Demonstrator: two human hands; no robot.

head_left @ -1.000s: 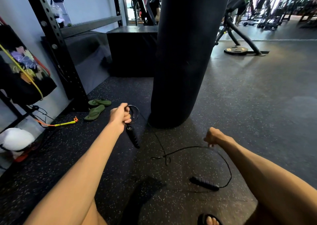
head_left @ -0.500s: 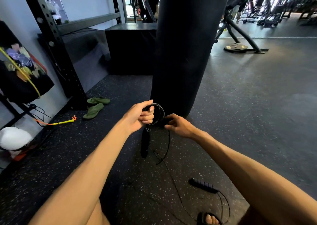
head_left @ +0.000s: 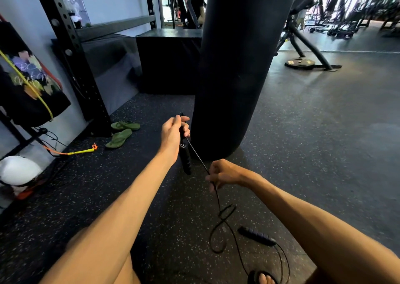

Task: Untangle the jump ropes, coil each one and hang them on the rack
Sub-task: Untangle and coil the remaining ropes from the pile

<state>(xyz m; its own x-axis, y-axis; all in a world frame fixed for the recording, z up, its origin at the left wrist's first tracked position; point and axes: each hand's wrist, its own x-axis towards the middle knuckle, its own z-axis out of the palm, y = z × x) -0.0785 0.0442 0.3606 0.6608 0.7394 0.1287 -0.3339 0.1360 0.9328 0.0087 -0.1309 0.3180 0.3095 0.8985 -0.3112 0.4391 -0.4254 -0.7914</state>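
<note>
My left hand (head_left: 173, 133) grips a small coil of the black jump rope, and one black handle (head_left: 185, 160) hangs below my fist. A taut stretch of black rope (head_left: 198, 156) runs down from the coil to my right hand (head_left: 225, 173), which pinches it. Below my right hand the rope loops loosely over the floor (head_left: 223, 221) to the second handle (head_left: 256, 236), which lies flat. A yellow and orange rope (head_left: 78, 152) lies on the floor by the black rack (head_left: 71, 52) at the left.
A big black punching bag (head_left: 238, 67) hangs just behind my hands. Green flip-flops (head_left: 121, 132) lie by the rack's foot. A black box (head_left: 168, 60) stands beyond. A dark printed bag (head_left: 26, 82) and a white object (head_left: 18, 170) are at the far left. Gym machines stand at the back right.
My right hand came in to the coil, then drew back down and to the right, pulling a stretch of rope taut. The left hand rose slightly, still holding the coil.
</note>
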